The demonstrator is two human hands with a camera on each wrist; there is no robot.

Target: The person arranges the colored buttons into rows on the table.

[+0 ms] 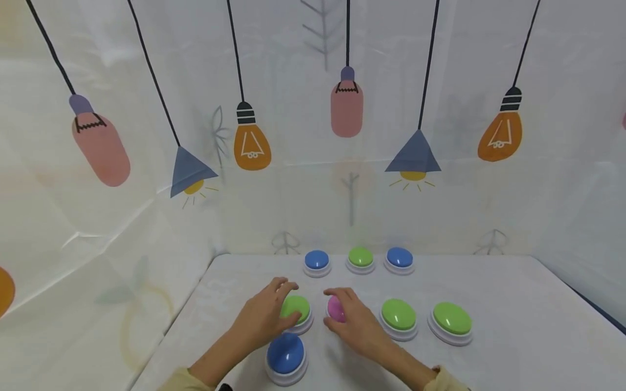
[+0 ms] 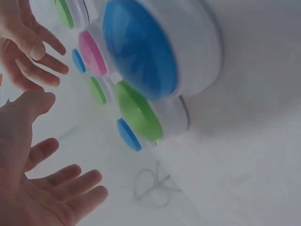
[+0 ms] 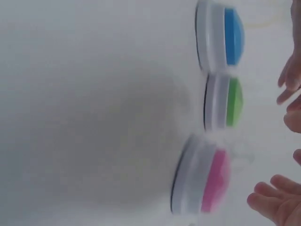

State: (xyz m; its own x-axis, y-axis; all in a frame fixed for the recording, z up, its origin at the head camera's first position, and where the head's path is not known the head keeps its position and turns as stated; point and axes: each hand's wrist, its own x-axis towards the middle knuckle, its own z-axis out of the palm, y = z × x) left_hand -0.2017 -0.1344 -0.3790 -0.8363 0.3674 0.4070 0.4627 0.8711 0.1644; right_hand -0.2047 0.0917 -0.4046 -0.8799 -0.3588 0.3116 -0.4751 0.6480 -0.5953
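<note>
- Left hand (image 1: 264, 315), fingers spread, grips nothing; green button (image 1: 299, 305) lies by its thumb, blue button (image 1: 286, 353) nearer its wrist.
- Right hand (image 1: 359, 320), also spread, hovers empty near pink button (image 1: 336, 309).
- These buttons sit flat, presumably for steadiness.

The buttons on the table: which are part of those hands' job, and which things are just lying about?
Likely the job, being nearest: left hand, right hand, pink button, left green button, front blue button.

Apparently lying about: back-left blue button, back green button, back-right blue button, right green button, far-right green button.
</note>
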